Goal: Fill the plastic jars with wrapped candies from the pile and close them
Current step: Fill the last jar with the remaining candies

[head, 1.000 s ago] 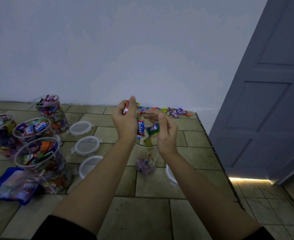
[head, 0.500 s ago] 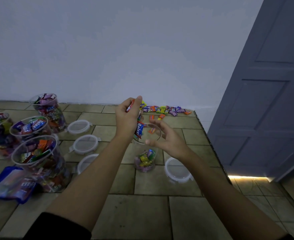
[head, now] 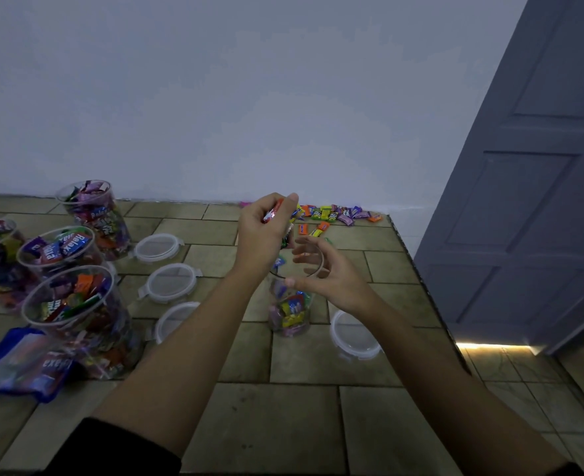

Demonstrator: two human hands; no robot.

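Note:
A clear plastic jar (head: 289,316) stands mid-counter with a shallow layer of wrapped candies at its bottom. My left hand (head: 261,235) hovers just above its mouth, closed on several wrapped candies, a red one showing between thumb and finger. One candy (head: 278,262) is falling under that hand. My right hand (head: 321,269) sits at the jar's rim on the right, fingers spread and holding nothing. The candy pile (head: 332,214) lies along the wall behind the hands.
Several filled open jars (head: 72,300) stand at the left, with a blue candy bag (head: 19,367) in front of them. Loose lids (head: 170,281) lie between them and the centre jar; another lid (head: 354,334) lies right of it. The counter edge and a grey door (head: 524,201) are at the right.
My right hand let go of its candies into the jar, opened and dropped to the rim. The layer in the jar grew. My left hand stays above the mouth, still holding candies.

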